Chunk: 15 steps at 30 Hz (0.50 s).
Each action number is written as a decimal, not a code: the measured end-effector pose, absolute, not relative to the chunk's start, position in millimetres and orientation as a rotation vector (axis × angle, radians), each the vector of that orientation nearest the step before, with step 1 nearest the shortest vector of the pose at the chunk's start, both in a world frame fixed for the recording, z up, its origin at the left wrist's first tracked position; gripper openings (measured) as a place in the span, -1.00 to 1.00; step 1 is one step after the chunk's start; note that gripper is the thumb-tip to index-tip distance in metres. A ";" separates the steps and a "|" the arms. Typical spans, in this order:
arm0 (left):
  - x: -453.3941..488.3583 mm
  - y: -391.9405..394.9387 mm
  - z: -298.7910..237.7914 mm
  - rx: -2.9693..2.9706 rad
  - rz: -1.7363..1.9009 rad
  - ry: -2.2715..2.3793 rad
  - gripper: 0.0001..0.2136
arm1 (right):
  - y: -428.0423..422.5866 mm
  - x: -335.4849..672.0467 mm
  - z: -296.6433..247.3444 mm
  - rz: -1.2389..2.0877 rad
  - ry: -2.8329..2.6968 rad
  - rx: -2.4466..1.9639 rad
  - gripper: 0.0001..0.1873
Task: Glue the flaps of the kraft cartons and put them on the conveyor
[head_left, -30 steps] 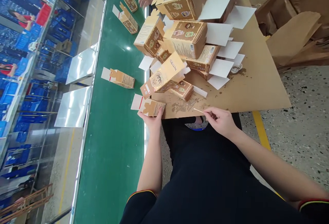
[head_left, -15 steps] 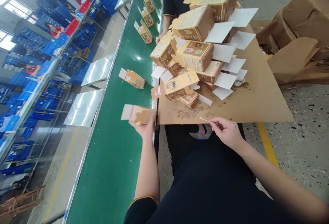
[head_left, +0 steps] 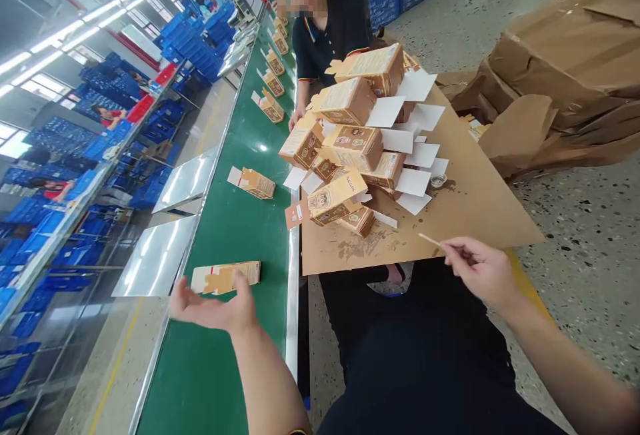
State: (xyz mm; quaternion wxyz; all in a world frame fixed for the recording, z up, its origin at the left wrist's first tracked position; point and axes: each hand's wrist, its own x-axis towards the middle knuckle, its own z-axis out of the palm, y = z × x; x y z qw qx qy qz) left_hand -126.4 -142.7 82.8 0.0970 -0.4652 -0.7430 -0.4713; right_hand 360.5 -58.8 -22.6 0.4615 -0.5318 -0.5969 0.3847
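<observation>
- A worker's left hand (head_left: 215, 308) hovers palm-up over a green conveyor belt (head_left: 225, 375), fingers (head_left: 183, 300) spread wide and gripping nothing.
- Just beyond those fingertips a flat brown carton (head_left: 226, 277) lies on the belt, its white flap with a red stripe pointing away from the thumb. Whether the thumb touches the carton's near edge cannot be told.
- The right hand (head_left: 480, 272) pinches a thin wooden stick (head_left: 430, 240) between thumb and forefinger. The stick's tip points past the fingertips toward smeared patches (head_left: 370, 245) on the cardboard-topped table (head_left: 480, 215).
- Work done, by the look of it: further along the belt from the left fingers lie another carton (head_left: 255, 183) and a row of others, well apart.
- Work left: a tall pile of cartons (head_left: 350, 142) with white flaps hanging open sits ahead of the right fingers. A small round dish (head_left: 439, 181) rests beside it.
- Printing: the cartons carry cartoon faces and small labels, but no wording can be read.
- A co-worker (head_left: 325, 28) in a dark top stands at the far end of the pile. Blue crates (head_left: 190, 48) line the hall and crumpled brown cardboard (head_left: 560, 68) lies off to the right.
</observation>
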 end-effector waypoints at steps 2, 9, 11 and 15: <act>-87.0 -107.9 87.7 -1.600 -1.408 -2.046 -0.13 | -41.1 377.2 -16.8 0.837 -1.443 -1.370 -0.67; -7.6 9.2 69.7 -2.328 -1.158 -2.156 -0.25 | 45.8 398.6 16.5 0.495 -1.726 -1.581 -0.77; -12.8 9.5 71.4 -2.316 -1.073 -2.178 -0.30 | 63.8 395.3 19.7 0.484 -1.827 -1.615 -0.82; -34.5 -29.4 86.9 -2.194 -1.138 -2.117 -0.18 | 91.3 385.3 19.0 0.530 -1.968 -1.688 -0.66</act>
